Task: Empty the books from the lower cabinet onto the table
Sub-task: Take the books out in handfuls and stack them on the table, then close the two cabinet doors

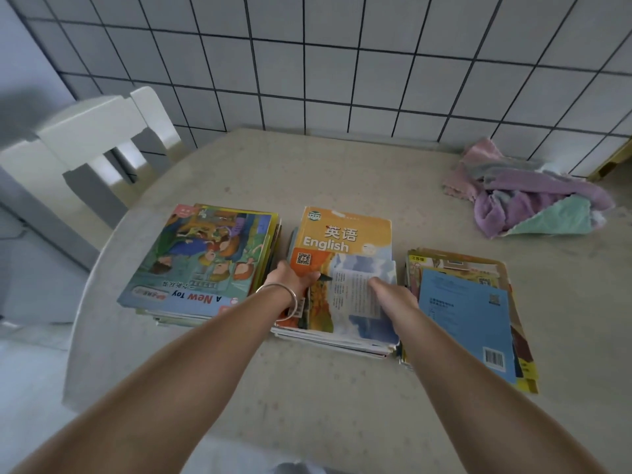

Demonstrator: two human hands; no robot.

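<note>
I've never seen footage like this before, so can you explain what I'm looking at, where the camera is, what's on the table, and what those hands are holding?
There is no machine here. A camera worn on a person's head looks down at their own two bare arms. On the pale table lie three stacks of books, side by side. The left hand, with a bracelet on its wrist, and the right hand rest on the middle stack, topped by an orange English textbook. The left fingers curl at that stack's left edge; how the right fingers lie is hard to tell. A crumpled cloth lies far right, and a white chair stands at the left.
</note>
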